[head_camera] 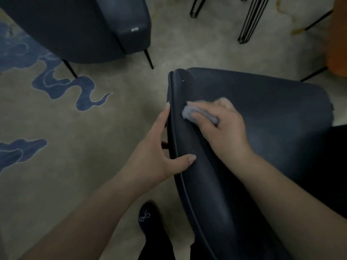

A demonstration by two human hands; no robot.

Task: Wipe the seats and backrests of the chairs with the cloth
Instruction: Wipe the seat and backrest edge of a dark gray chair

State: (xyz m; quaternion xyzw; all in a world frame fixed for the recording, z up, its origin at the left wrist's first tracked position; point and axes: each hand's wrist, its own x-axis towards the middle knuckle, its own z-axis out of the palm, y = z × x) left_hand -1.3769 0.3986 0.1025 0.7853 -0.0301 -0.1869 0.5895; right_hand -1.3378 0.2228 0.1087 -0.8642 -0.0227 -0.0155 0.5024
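Fingers (199, 114) of the right hand (223, 126) are pressing a bunched cloth (187, 112) against the dark chair (262, 109) backrest while the left hand (159, 147) is gripping its rim; the cloth looks soft, light, best held wadded.

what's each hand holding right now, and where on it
The right hand grips a bunched grey cloth around its middle, pressing it on the chair backrest. The left hand holds the backrest's top edge, thumb over the front.
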